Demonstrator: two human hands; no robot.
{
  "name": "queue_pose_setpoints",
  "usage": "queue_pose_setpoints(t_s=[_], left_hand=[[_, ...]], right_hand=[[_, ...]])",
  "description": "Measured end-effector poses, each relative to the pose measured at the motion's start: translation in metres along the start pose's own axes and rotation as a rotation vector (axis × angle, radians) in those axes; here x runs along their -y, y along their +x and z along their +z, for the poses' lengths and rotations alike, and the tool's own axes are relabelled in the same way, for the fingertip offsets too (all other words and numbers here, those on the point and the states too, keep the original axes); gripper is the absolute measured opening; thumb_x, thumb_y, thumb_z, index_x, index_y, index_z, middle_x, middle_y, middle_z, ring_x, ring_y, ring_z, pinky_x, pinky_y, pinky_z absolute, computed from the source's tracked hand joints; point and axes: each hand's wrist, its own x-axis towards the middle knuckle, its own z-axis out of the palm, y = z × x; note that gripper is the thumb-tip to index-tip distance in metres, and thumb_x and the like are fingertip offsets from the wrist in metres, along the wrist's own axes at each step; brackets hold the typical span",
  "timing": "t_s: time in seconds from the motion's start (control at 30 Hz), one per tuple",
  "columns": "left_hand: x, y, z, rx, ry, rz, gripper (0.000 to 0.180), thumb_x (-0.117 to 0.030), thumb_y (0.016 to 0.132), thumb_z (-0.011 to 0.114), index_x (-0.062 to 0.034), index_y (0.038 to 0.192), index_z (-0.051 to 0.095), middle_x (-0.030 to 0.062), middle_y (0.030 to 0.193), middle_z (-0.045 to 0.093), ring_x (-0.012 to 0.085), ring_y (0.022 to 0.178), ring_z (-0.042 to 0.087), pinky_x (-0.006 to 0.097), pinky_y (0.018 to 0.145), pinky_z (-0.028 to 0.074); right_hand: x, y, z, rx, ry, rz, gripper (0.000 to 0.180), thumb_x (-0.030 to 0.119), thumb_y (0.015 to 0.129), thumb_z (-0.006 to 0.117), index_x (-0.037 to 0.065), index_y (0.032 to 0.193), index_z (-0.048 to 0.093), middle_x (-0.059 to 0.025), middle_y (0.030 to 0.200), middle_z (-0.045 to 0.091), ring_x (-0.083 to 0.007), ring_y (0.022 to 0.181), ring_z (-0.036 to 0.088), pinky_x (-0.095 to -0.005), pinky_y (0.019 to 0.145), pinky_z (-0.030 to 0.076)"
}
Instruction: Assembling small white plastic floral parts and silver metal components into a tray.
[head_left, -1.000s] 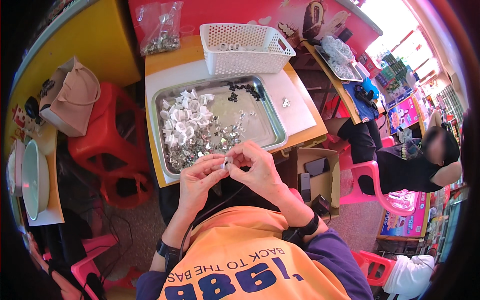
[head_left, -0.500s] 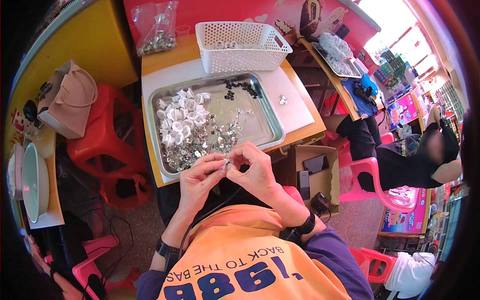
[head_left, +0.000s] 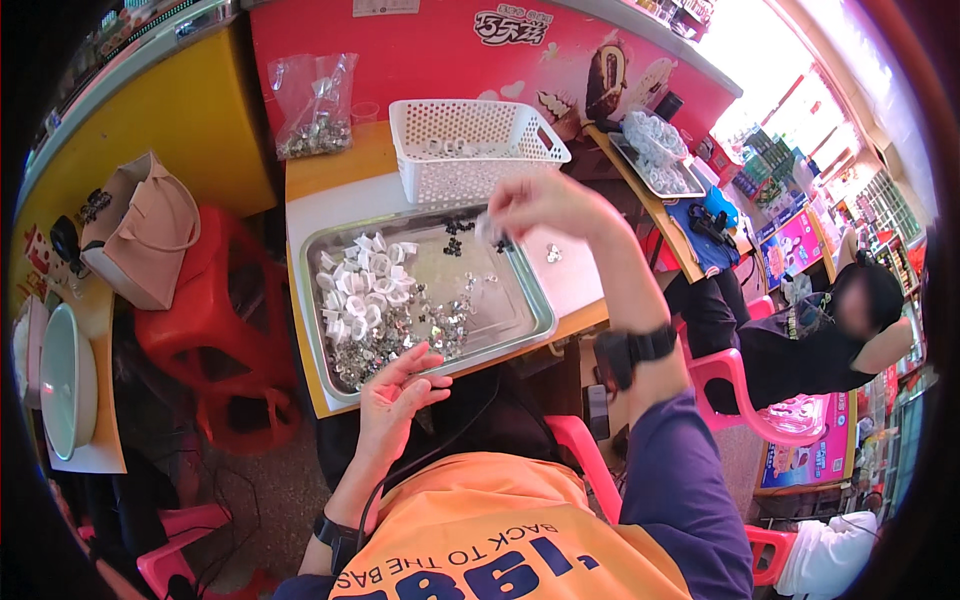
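Previously, both hands had been joined just above the near rim of the metal tray (head_left: 530,305), working one small piece between the fingertips. At this moment they were parted: the right hand (head_left: 545,205) had been raised and carried outward over the far right corner of the tray, toward the white perforated basket (head_left: 470,150), with a small clear-and-silver part (head_left: 487,228) pinched between thumb and fingertips. From this it was judged that one piece had been finished and was being carried off for deposit.

The left hand (head_left: 400,395) was held at the near edge of the tray, fingers loosely spread and palm up, nothing visibly gripped.

Below and to the left of the pinched part, the tray was loaded with a heap of white caps (head_left: 360,290), a bed of small silver parts (head_left: 400,345) nearer the left hand, and a few dark pieces (head_left: 458,232) just beside the grip. Beyond the grip, the basket was seen to hold only a few small items. Further left, a clear bag (head_left: 315,110) of silver parts was propped against the wall.
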Motion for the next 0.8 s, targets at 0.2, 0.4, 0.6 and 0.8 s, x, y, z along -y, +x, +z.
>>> queue_pose_setpoints(t_s=[0.2, 0.4, 0.6, 0.8], left_hand=[[0.0, 0.005, -0.001, 0.0, -0.054, -0.008, 0.046, -0.016, 0.09, 0.06, 0.0042, 0.129, 0.045, 0.0183, 0.116, 0.058, 0.0257, 0.098, 0.064, 0.035, 0.084, 0.055], [-0.005, 0.003, -0.008, -0.073, -0.093, 0.03, 0.039, -0.015, 0.092, 0.054, 0.0059, 0.125, 0.049, 0.0179, 0.111, 0.06, 0.0255, 0.095, 0.065, 0.035, 0.083, 0.055], [-0.005, 0.005, -0.009, -0.115, -0.154, 0.035, 0.032, -0.013, 0.093, 0.052, 0.0061, 0.119, 0.054, 0.0163, 0.104, 0.063, 0.0239, 0.091, 0.066, 0.034, 0.082, 0.056], [-0.01, 0.002, -0.009, -0.17, -0.153, -0.016, 0.028, -0.01, 0.094, 0.049, 0.0053, 0.118, 0.055, 0.0159, 0.103, 0.063, 0.0228, 0.09, 0.066, 0.031, 0.08, 0.056]], right_hand=[[-0.024, 0.084, -0.071, -0.705, -0.008, -0.058, 0.023, 0.014, 0.08, 0.067, -0.003, 0.095, 0.066, -0.0086, 0.081, 0.067, -0.0144, 0.07, 0.064, -0.0275, 0.065, 0.052], [-0.018, 0.079, 0.041, -0.376, -0.433, -0.224, 0.034, 0.023, 0.075, 0.068, 0.0, 0.099, 0.066, -0.0178, 0.086, 0.067, -0.0287, 0.08, 0.066, -0.0365, 0.076, 0.05], [-0.103, 0.094, 0.103, -0.353, -0.615, -0.322, 0.023, 0.022, 0.073, 0.067, 0.005, 0.089, 0.068, -0.0136, 0.09, 0.06, -0.0298, 0.09, 0.06, -0.0366, 0.082, 0.048], [-0.064, 0.029, 0.119, -0.434, -0.419, -0.195, 0.018, 0.019, 0.074, 0.07, 0.003, 0.083, 0.066, -0.0109, 0.089, 0.061, -0.0279, 0.083, 0.06, -0.0351, 0.075, 0.048]])
